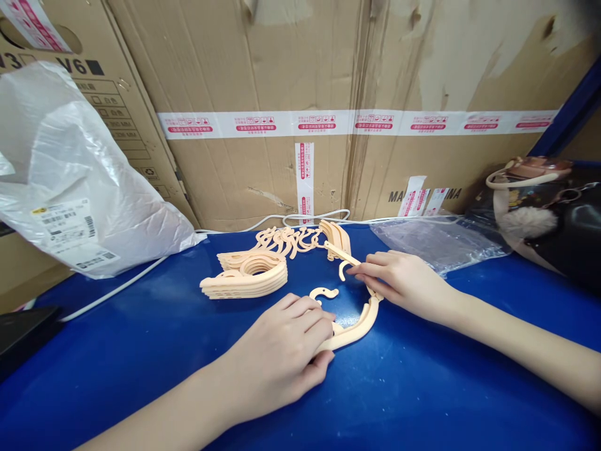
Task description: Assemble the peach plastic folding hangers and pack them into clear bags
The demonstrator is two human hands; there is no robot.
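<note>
Cream plastic folding-hanger parts lie on a blue table. My left hand (295, 341) is closed on one end of a curved hanger arm (361, 331), pressing it near the tabletop. My right hand (399, 279) is closed too, its fingertips at a small hanger hook (342, 271) beside a slim straight piece (342, 253); fingers partly cover both. The far end of the curved arm reaches beneath my right hand. A loose hook (323, 292) lies just beyond my left fingers. Behind are a stack of hanger arms (253, 285), a row of hooks (286, 239) and another stack (337, 240).
A white plastic parcel bag (94, 169) leans at the left, above a dark flat device (25, 335). Clear plastic film (436, 244) and a black bag (573, 219) sit at the right. Large cardboard boxes (263, 69) wall off the back, with a white cable (117, 291) along them.
</note>
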